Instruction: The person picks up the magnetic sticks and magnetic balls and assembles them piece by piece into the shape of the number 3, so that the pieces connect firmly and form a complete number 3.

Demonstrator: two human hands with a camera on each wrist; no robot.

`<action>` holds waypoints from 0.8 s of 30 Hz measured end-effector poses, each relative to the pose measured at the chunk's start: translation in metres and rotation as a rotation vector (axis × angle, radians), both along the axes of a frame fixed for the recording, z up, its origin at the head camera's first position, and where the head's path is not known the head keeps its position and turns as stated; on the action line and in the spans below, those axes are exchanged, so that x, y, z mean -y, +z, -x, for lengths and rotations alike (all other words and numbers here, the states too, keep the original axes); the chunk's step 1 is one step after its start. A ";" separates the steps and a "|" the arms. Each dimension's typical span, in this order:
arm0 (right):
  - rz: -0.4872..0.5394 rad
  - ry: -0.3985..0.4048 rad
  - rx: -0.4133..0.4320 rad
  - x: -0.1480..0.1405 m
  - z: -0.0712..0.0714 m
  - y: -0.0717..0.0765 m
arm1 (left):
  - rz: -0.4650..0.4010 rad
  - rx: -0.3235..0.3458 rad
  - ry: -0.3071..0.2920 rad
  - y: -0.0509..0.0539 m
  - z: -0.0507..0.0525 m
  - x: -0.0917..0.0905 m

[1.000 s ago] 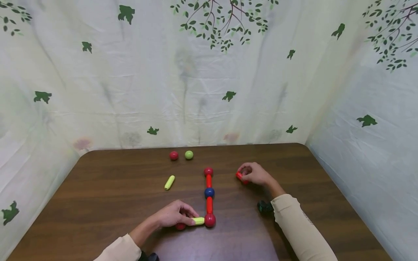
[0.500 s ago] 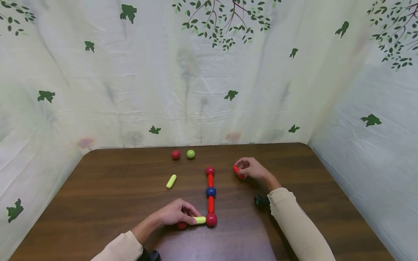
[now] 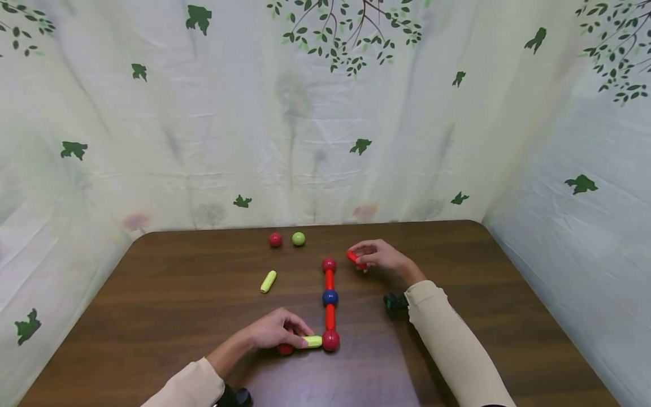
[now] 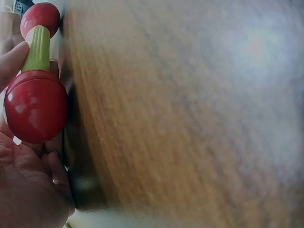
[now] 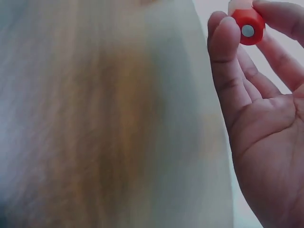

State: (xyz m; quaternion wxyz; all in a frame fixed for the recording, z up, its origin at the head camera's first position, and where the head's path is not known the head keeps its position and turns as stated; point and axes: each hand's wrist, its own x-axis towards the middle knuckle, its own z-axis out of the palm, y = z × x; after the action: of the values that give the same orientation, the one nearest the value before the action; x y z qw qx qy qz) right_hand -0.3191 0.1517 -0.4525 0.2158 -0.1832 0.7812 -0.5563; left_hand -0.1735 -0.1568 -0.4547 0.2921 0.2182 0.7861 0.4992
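A straight chain runs away from the person: near red ball (image 3: 330,340), red stick (image 3: 330,317), blue ball (image 3: 330,297), second red stick (image 3: 330,280), far red ball (image 3: 329,264). My left hand (image 3: 274,329) pinches a yellow-green stick (image 3: 313,341) whose right end meets the near red ball. Another red ball (image 3: 285,349) sits at that stick's other end, below the palm; the left wrist view shows a ball on both ends. Right of the chain's far end, my right hand (image 3: 381,259) holds a loose red stick (image 3: 354,257) between thumb and fingers. Its pale round end faces the right wrist camera.
On the brown wooden table (image 3: 178,316) a loose yellow-green stick (image 3: 268,281) lies left of the chain. Near the back edge are a red ball (image 3: 275,240) and a green ball (image 3: 298,239). A white leaf-patterned cloth (image 3: 285,113) hangs behind the table.
My right hand has moved left and farther away with the red stick, closer to the chain's far red ball. The left hand keeps its hold beside the near red ball.
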 end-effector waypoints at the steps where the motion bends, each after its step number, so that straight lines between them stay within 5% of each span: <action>1: 0.006 -0.006 0.001 0.002 0.002 0.001 | -0.003 0.000 0.000 0.000 0.000 0.000; 12: -0.112 0.004 -0.191 0.032 0.013 0.021 | -0.014 -0.021 0.005 -0.001 -0.002 0.003; 24: -0.247 0.081 -0.232 0.064 0.025 0.036 | -0.007 0.004 0.022 -0.001 -0.002 0.001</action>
State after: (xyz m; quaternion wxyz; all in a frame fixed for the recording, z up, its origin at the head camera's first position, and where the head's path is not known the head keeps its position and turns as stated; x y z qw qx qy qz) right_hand -0.3445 0.0875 -0.4165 0.1673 -0.2498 0.8554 -0.4218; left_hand -0.1717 -0.1574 -0.4559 0.2871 0.2095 0.7861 0.5057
